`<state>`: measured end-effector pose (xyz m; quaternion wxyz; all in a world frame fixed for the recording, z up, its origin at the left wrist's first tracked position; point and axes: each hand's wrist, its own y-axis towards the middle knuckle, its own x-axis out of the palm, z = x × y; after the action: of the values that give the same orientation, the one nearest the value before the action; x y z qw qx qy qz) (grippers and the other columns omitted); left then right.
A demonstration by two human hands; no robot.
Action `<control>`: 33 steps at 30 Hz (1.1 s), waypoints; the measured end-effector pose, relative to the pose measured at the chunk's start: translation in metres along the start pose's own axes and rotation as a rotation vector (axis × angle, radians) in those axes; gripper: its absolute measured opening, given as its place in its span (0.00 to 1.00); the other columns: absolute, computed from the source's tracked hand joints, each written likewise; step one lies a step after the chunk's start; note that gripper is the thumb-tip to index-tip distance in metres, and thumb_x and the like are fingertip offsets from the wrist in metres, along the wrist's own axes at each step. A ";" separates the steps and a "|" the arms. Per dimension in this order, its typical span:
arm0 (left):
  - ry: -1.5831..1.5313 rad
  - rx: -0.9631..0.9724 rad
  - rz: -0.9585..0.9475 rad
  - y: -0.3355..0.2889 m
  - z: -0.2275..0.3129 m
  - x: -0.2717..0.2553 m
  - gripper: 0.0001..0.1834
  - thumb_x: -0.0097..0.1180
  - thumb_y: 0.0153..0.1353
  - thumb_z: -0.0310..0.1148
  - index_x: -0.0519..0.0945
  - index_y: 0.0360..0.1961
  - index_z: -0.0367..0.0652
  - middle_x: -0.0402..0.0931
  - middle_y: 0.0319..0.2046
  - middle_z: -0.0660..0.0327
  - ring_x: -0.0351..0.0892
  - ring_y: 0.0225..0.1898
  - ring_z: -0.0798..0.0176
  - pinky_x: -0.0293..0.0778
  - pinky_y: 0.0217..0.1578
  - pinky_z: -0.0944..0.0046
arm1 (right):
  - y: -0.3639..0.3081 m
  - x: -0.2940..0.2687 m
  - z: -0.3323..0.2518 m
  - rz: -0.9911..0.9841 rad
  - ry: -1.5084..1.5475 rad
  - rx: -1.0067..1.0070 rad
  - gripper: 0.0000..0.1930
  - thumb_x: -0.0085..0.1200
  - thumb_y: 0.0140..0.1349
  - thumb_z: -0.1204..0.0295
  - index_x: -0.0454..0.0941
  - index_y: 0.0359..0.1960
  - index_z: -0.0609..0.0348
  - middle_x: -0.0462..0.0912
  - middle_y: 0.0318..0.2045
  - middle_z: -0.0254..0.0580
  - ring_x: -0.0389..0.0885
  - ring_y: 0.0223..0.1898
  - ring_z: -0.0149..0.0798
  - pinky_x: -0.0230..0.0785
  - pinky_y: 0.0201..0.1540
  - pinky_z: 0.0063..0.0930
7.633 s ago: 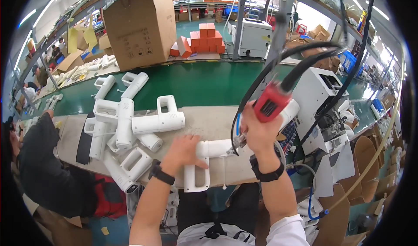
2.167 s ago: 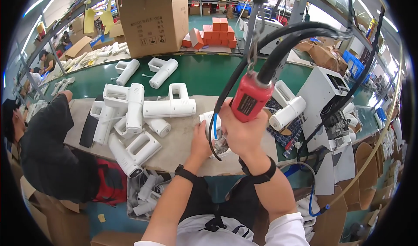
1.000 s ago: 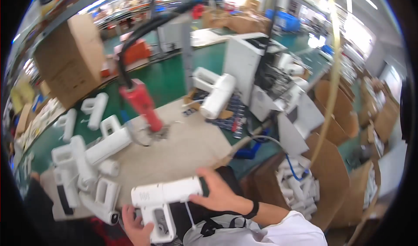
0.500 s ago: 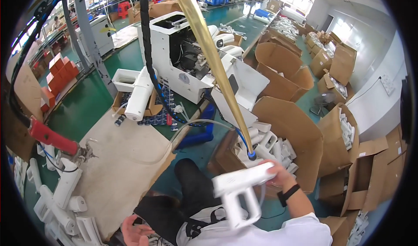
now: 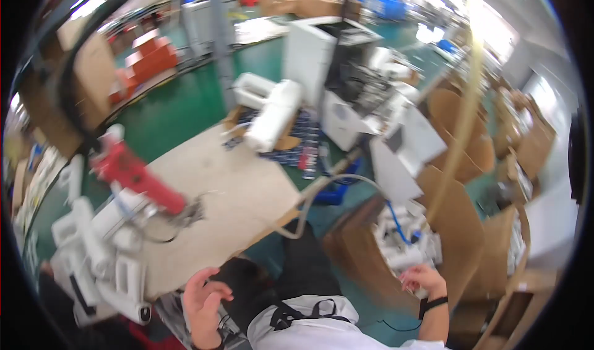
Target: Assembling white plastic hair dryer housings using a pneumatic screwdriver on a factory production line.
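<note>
Well to the left of the tall cardboard box point(image 5: 459, 229), a heap of white handled devices point(image 5: 94, 248) lies on the bench point(image 5: 238, 186). Between heap and box, and nearer the heap, a red tool point(image 5: 139, 178) hangs on its hose, blurred. The left hand point(image 5: 208, 293) is also left of the box and well apart from it, just off the bench's near edge, fingers loosely curled around nothing. Up and left of the box, one more white device point(image 5: 275, 116) rests at the back of the bench.

At the near edge of the box is the right hand point(image 5: 426, 279). Half a second ago it gripped a white device there; now its fingers are bent, with nothing visible in them. That device has most likely joined the white parts point(image 5: 405, 248) inside the box, though blur keeps me from singling it out. If so, that piece is dealt with and both hands are free.
</note>
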<state>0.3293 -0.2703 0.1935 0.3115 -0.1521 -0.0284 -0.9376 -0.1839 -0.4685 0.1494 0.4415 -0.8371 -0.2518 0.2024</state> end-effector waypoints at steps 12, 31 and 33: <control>-0.721 0.173 0.661 0.056 0.027 -0.030 0.04 0.52 0.62 0.30 0.74 0.38 0.45 0.74 0.31 0.64 0.71 0.23 0.65 0.66 0.23 0.65 | -0.006 0.414 -0.144 -0.679 -0.406 -1.731 0.26 0.68 0.50 0.68 0.74 0.51 0.61 0.79 0.45 0.49 0.78 0.47 0.47 0.73 0.48 0.34; -1.253 0.087 0.650 0.080 -0.010 -0.057 0.05 0.51 0.61 0.25 0.69 0.28 0.41 0.68 0.22 0.62 0.68 0.21 0.68 0.77 0.29 0.67 | 0.042 0.398 -0.141 -0.829 -0.604 -1.417 0.07 0.60 0.56 0.75 0.77 0.34 0.61 0.76 0.27 0.43 0.75 0.29 0.45 0.69 0.30 0.34; -1.292 0.115 0.628 0.086 -0.006 -0.060 0.05 0.51 0.61 0.25 0.69 0.29 0.40 0.68 0.21 0.62 0.69 0.21 0.68 0.77 0.29 0.67 | 0.034 0.393 -0.138 -0.923 -0.541 -1.362 0.06 0.60 0.57 0.76 0.76 0.34 0.62 0.75 0.28 0.45 0.75 0.29 0.45 0.69 0.31 0.34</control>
<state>0.4242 -0.3056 0.1661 0.4949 -0.6607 -0.2110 -0.5234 0.2126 -0.3375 0.1476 -0.1930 -0.6564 -0.7293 0.0002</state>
